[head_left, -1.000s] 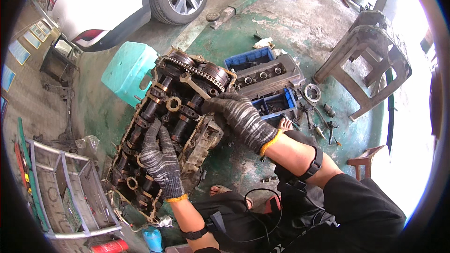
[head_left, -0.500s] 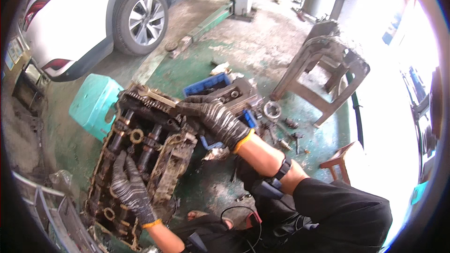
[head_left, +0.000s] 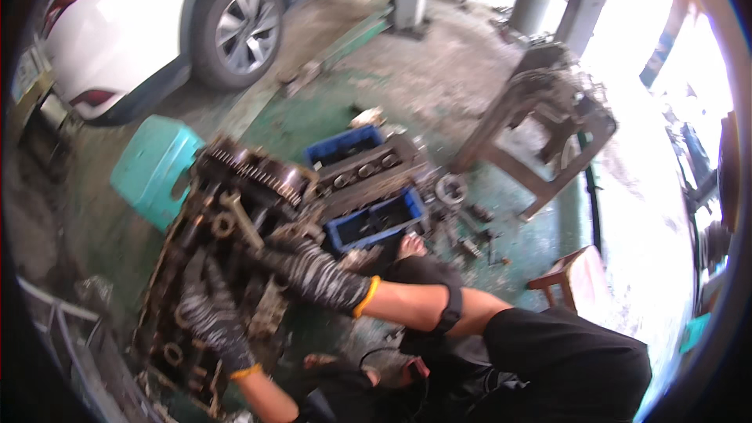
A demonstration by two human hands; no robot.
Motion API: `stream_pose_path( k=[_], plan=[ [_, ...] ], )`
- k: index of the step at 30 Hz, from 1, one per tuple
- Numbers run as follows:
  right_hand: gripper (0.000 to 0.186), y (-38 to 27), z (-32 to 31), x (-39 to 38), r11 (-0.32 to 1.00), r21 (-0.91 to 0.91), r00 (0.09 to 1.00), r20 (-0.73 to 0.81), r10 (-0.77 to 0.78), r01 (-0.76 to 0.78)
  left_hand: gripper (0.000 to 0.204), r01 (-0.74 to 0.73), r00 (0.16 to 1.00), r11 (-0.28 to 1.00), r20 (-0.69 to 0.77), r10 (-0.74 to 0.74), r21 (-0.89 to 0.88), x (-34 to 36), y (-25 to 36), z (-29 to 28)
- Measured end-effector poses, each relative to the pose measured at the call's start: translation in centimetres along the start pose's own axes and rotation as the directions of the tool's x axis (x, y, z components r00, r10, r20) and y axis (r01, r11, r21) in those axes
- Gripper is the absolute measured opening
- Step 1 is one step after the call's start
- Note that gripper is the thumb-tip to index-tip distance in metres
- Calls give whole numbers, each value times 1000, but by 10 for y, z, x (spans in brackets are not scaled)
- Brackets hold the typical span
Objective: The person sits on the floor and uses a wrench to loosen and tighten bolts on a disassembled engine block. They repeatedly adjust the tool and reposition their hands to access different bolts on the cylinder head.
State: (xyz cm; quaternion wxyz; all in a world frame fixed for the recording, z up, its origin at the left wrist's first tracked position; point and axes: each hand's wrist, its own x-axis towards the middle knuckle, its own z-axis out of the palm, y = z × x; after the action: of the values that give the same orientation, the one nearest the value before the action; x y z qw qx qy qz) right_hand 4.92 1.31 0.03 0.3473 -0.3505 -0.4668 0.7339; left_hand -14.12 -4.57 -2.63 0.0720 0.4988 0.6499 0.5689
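The wrench (head_left: 245,225) slants over the engine (head_left: 268,313), its near end gripped in your right hand (head_left: 312,270); your left hand (head_left: 209,309) lies apart on the engine, its hold unclear. Placing the wrench seems the step in hand; the next move calls for steady seating. Rightward sits a blue tray (head_left: 382,235).

Auto workshop — car (head_left: 133,27), exposed engine (head_left: 244,266)

Over the right edge of the engine (head_left: 270,309), the right hand (head_left: 317,274) hides one end of the wrench (head_left: 245,222). Blur leaves unclear what the left hand (head_left: 213,315) touches. The view's top edge crops the car (head_left: 133,31).
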Motion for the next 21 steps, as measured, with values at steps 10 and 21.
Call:
stream_pose_path(
  k=[10,21],
  plan=[
    [41,11,13,6,986,-134,987,-106,-119,104,24,-15,999,967,-26,22,256,1,36,13],
    [37,5,24,7,992,-88,991,-90,-101,93,23,-21,999,940,-19,29,340,2,44,7]
  ],
)
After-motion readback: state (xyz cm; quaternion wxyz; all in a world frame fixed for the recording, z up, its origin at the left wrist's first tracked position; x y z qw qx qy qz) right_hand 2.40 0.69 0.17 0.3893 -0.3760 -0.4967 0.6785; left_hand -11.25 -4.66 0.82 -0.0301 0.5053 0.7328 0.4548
